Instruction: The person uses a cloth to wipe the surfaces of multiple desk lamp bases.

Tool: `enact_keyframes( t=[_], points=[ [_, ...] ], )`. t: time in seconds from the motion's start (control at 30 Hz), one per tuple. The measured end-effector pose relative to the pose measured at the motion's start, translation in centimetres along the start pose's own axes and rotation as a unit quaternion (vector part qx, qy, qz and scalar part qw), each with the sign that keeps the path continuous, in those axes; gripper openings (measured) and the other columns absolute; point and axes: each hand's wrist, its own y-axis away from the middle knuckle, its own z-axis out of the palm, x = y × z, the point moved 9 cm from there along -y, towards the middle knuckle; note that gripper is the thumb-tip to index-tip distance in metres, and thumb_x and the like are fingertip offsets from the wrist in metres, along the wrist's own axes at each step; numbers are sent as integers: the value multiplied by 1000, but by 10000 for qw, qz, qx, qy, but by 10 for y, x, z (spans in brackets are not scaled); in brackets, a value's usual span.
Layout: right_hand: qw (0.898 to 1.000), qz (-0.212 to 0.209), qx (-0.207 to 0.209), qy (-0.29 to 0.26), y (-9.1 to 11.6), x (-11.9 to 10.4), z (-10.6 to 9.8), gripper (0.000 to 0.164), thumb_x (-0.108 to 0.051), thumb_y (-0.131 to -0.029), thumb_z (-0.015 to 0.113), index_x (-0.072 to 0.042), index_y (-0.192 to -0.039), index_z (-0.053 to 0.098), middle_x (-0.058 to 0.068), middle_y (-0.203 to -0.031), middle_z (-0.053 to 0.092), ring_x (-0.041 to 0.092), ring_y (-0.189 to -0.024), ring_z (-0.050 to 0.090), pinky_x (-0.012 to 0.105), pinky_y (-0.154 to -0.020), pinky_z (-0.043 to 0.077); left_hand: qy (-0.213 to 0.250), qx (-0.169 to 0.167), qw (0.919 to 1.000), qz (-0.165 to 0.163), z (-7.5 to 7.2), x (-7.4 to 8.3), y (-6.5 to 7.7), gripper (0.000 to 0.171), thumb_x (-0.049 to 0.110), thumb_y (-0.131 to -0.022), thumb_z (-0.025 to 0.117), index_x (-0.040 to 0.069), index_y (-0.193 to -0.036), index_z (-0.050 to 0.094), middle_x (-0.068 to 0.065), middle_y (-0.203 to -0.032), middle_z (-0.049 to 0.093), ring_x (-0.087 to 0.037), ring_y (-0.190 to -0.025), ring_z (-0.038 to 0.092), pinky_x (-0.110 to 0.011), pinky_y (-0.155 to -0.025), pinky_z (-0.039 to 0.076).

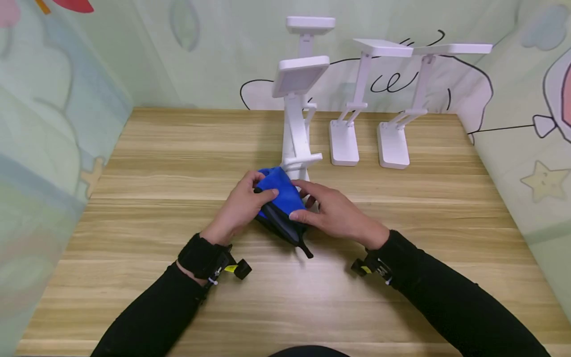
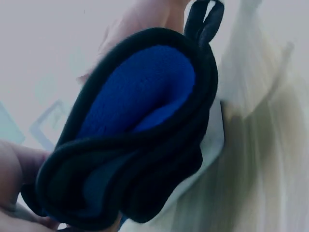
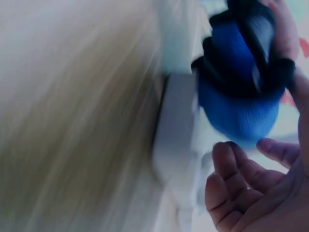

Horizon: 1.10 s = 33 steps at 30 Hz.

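A blue cloth (image 1: 283, 191) with black edging is folded over on itself in layers, at the foot of the nearest white lamp. My left hand (image 1: 243, 203) grips its left side, thumb on top. At its right end, my right hand (image 1: 332, 210) holds the cloth between thumb and index finger. The other right fingers (image 3: 219, 193) curl below it in the blurred right wrist view. In the left wrist view the cloth (image 2: 140, 92) shows rounded black-edged folds, and a black hanging loop (image 2: 205, 21) stands at its corner.
The nearest white lamp (image 1: 299, 134) stands just beyond the cloth, with another lamp head (image 1: 311, 25) behind it. Two more white lamps, one (image 1: 344, 144) beside the other (image 1: 393, 146), stand to the right on the wooden table (image 1: 178, 158). Printed curtains (image 1: 214, 64) enclose the table.
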Motion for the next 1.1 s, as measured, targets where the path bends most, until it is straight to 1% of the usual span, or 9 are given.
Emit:
enact_keyframes(
  t=[0.17,0.33,0.43,0.5,0.57,0.67,0.83,1.0,1.1],
  points=[
    [9983,240,213,489,9,-15,5,98,-51,-92,80,-9,-165,30,23,-152,55,38,-129,63,55,-103,55,242,-442,9987,121,23,8,11,37,20,-103,66,6,-132,49,-16,-145,48,-35,-123,62,-40,-99,54],
    [9944,495,820,451,21,-9,-8,79,-29,-91,79,-8,-157,40,27,-138,64,42,-114,68,59,-93,57,632,-945,9931,292,39,11,14,40,14,-100,69,7,-131,45,-17,-142,52,-32,-124,65,-35,-97,55],
    [9888,620,1072,832,31,6,-27,75,-23,-89,77,-9,-155,45,26,-135,65,42,-112,67,60,-91,56,13,-914,9932,718,39,13,11,38,10,-95,69,4,-127,48,-17,-135,56,-29,-122,64,-34,-96,56],
    [9810,772,1232,1285,39,19,-44,75,-21,-88,77,-9,-155,45,28,-132,65,44,-111,67,63,-90,56,-933,-744,9868,1092,39,16,10,34,9,-92,69,3,-123,55,-17,-129,60,-27,-117,62,-34,-95,54],
    [9689,887,1427,1818,50,33,-60,76,-19,-86,78,-7,-154,45,32,-127,65,47,-107,67,65,-87,57,-1993,-555,9676,1445,42,19,8,29,9,-90,69,3,-118,63,-16,-123,61,-28,-111,59,-36,-94,52],
    [9474,1045,1686,2513,66,54,-82,76,-16,-84,81,-3,-150,46,37,-117,65,52,-99,69,66,-80,57,-3236,-528,9270,1823,52,24,6,24,14,-93,74,7,-115,69,-13,-124,63,-29,-113,55,-39,-97,48],
    [9187,1291,1925,3199,85,81,-106,70,-14,-81,86,8,-135,48,42,-106,63,57,-86,68,67,-70,57,-4277,-712,8693,2372,70,29,1,46,32,-92,84,8,-128,68,-12,-135,62,-31,-129,54,-42,-114,44],
    [9163,1986,913,3356,90,102,-107,62,-21,-84,83,8,-124,46,42,-100,60,54,-76,65,66,-63,55,-5046,-1013,8105,2798,88,25,-3,76,43,-89,85,6,-148,56,-19,-152,54,-39,-147,45,-46,-125,35],
    [9176,2405,76,3165,90,107,-100,73,-35,-88,82,7,-133,44,42,-114,56,57,-91,63,70,-74,55,-5377,-1127,7872,2802,91,19,-3,77,44,-93,80,6,-154,51,-22,-159,48,-45,-152,39,-49,-126,33]
  ],
)
